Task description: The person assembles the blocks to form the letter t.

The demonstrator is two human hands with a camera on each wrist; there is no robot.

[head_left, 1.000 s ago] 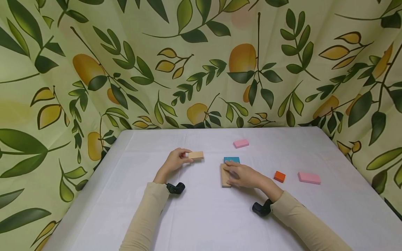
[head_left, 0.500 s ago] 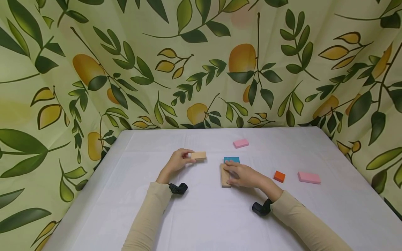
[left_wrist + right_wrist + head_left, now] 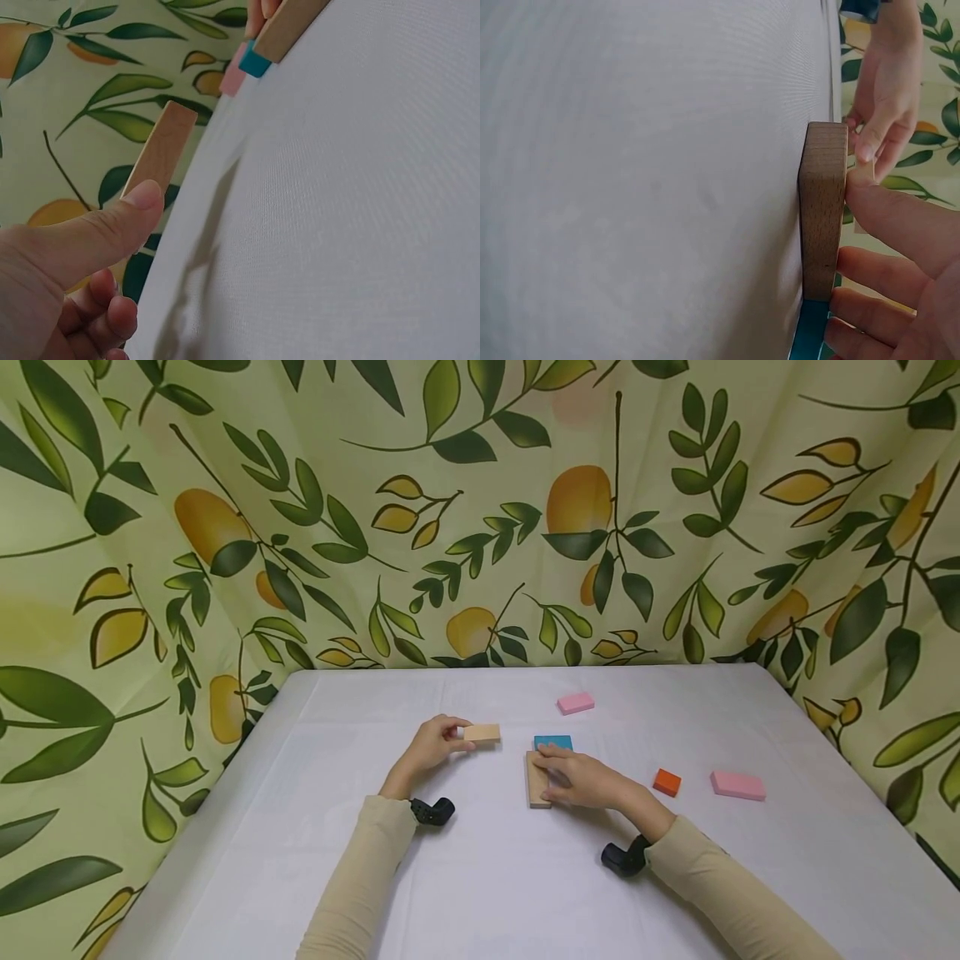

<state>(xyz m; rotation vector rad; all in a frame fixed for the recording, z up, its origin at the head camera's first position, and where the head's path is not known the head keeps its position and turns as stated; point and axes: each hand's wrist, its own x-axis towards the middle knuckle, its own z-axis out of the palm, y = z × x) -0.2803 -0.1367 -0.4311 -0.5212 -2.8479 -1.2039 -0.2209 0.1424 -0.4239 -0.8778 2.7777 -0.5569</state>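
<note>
In the head view my left hand (image 3: 435, 746) pinches a small plain wooden block (image 3: 482, 734) by its left end. The left wrist view shows this block (image 3: 159, 154) held above the white table, its shadow falling on the cloth. A longer wooden block (image 3: 536, 781) lies flat on the table. My right hand (image 3: 581, 777) rests on that block, thumb towards its near end and fingers towards its far end, fingertips also at a blue block (image 3: 553, 742). In the right wrist view the long block (image 3: 823, 217) meets the blue block (image 3: 810, 330) end-on.
To the right lie an orange block (image 3: 667, 782) and a pink block (image 3: 738, 785). Another pink block (image 3: 575, 702) sits farther back. A leaf-and-fruit patterned curtain (image 3: 480, 527) hangs behind the table (image 3: 300, 827). Black camera mounts are worn at both wrists.
My left hand has moved a little to the right with the small wooden block, closer to the blue block. The right hand and the blocks by it have stayed in place.
</note>
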